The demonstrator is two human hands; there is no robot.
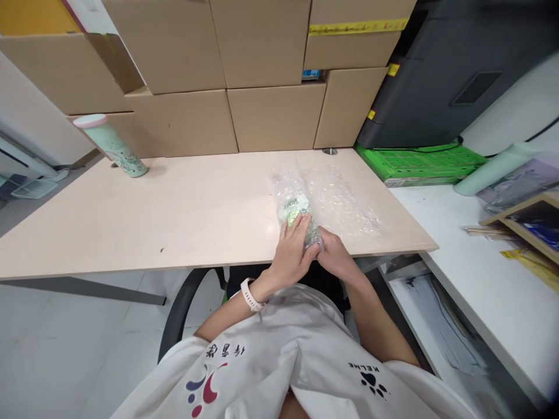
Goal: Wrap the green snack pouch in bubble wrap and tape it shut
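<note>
A pale green item (297,207) lies inside clear bubble wrap (286,177) near the table's front edge; its exact kind is hidden by the wrap. My left hand (293,250) rests on top of the wrapped item, fingers stretched out and lying flat over it, its thumb reaching toward my other hand. At the near right edge of the bundle, my right hand (335,253) is closed on the bubble wrap, with its fingertips partly hidden. Another flat spread of bubble wrap (343,201) extends over the table to the right of the bundle.
A light wooden table (196,209) is in front of me, with stacked cardboard boxes (275,119) along its back. A mint green tumbler (116,148) stands at the back left. To the right are a green crate (423,166), a dark grey case (437,87) and a white side desk (480,273).
</note>
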